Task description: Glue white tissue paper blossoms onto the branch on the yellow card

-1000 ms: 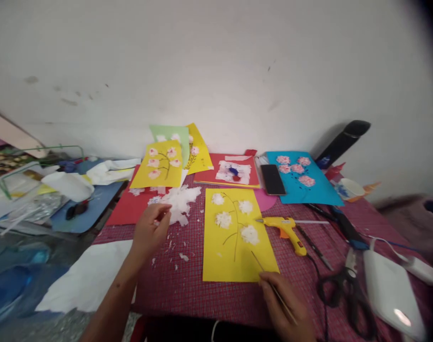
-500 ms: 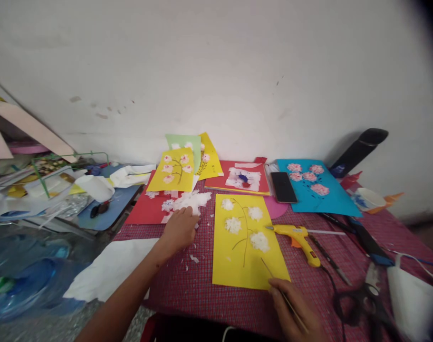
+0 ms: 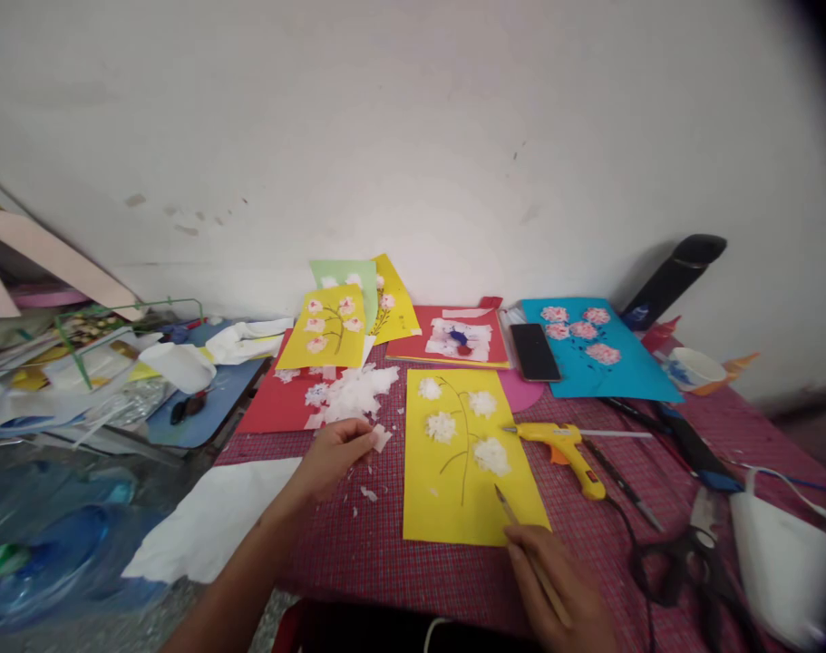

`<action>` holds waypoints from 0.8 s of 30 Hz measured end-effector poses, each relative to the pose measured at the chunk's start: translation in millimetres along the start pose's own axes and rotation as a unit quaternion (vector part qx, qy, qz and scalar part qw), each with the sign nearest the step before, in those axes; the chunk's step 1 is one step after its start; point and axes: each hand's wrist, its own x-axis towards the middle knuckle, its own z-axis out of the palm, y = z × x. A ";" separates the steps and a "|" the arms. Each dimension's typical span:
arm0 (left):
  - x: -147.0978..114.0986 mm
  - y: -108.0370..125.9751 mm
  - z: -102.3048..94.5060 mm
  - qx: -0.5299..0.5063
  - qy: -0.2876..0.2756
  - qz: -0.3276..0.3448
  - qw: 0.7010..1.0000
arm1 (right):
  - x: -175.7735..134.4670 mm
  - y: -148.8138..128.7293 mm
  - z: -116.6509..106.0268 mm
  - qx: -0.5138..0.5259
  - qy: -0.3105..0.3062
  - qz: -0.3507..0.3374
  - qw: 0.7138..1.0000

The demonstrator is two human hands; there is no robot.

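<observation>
My left hand (image 3: 341,456) pinches a small piece of white tissue paper (image 3: 383,439) just left of the yellow sheet (image 3: 426,512). Behind that hand lies a pile of torn white tissue (image 3: 358,396), partly on a red sheet (image 3: 267,413). In my right hand (image 3: 558,580) is a slim paintbrush (image 3: 536,571), held like a pen, its tip over the lower right of the yellow sheet. Drawn brown stems and several white tissue blossoms (image 3: 492,456) decorate that sheet. A yellow hot glue gun (image 3: 568,452) rests beside its right edge.
Finished flower pictures, such as a yellow card (image 3: 331,331) and a blue sheet (image 3: 617,349), stand or lie at the back. A phone (image 3: 535,352), black scissors (image 3: 691,562), a small bowl (image 3: 695,370) and a black bottle (image 3: 675,281) are on the right. White paper (image 3: 208,517) overhangs the left edge.
My left hand has drawn back from the tissue pile with a small piece between its fingers. The paintbrush has shifted slightly left, its tip still over the yellow sheet.
</observation>
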 end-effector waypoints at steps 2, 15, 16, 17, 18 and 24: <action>-0.5 -0.9 10.2 -0.058 -0.008 -0.019 0.998 | -1.1 3.5 1.3 -0.045 -0.022 0.006 0.999; 39.9 21.1 108.7 -0.124 -0.112 0.052 0.985 | 31.8 -7.4 -41.4 -0.291 -0.230 0.127 0.920; 43.0 21.0 114.8 -0.127 -0.123 0.058 0.983 | 43.2 -1.3 -48.6 -0.302 -0.199 0.128 0.923; 44.9 19.8 119.2 -0.127 -0.133 0.062 0.981 | 55.4 6.5 -54.9 -0.325 -0.164 0.139 0.921; 45.7 17.6 121.7 -0.127 -0.142 0.065 0.980 | 67.8 15.3 -59.8 -0.348 -0.141 0.162 0.913; 37.2 -7.5 117.7 -0.095 -0.219 0.048 0.970 | 111.9 55.4 -58.6 -0.344 -0.143 0.318 0.872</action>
